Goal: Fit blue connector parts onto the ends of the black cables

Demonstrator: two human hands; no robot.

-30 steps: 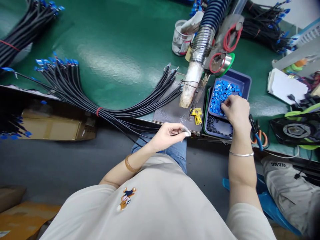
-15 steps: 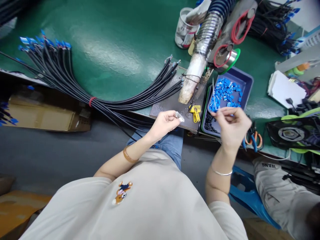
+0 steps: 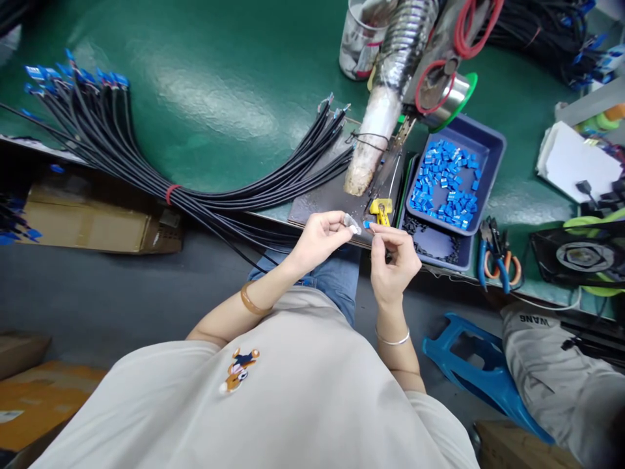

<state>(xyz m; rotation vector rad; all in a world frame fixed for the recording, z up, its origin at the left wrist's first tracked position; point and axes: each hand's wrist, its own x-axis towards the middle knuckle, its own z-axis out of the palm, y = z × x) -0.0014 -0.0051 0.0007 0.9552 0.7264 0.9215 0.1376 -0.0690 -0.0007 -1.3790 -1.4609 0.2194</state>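
Note:
My left hand [image 3: 319, 239] is closed in a pinch on a small silvery connector end [image 3: 352, 225] at the table's front edge. My right hand [image 3: 393, 260] is pinched on a small blue plastic piece [image 3: 367, 225], held right beside that connector so the two nearly touch. Behind my right hand a dark blue tray [image 3: 493, 143] holds several loose blue pieces [image 3: 446, 185]. A bundle of black cables [image 3: 219, 195], bound by a red band, fans across the green table [image 3: 219, 85], with blue-tipped ends at the far left.
A foil-wrapped hose and fixture [image 3: 385, 111] stands over a dark mat with a yellow clip [image 3: 381, 210]. Blue-handled cutters [image 3: 493, 257] lie right of the tray. A cup [image 3: 356, 45] sits behind. A blue stool [image 3: 469, 371] and another person's leg [image 3: 556, 371] are at the right.
My right hand left the tray of blue pieces and came left to meet my left hand, carrying one blue piece. The left hand stayed nearly still.

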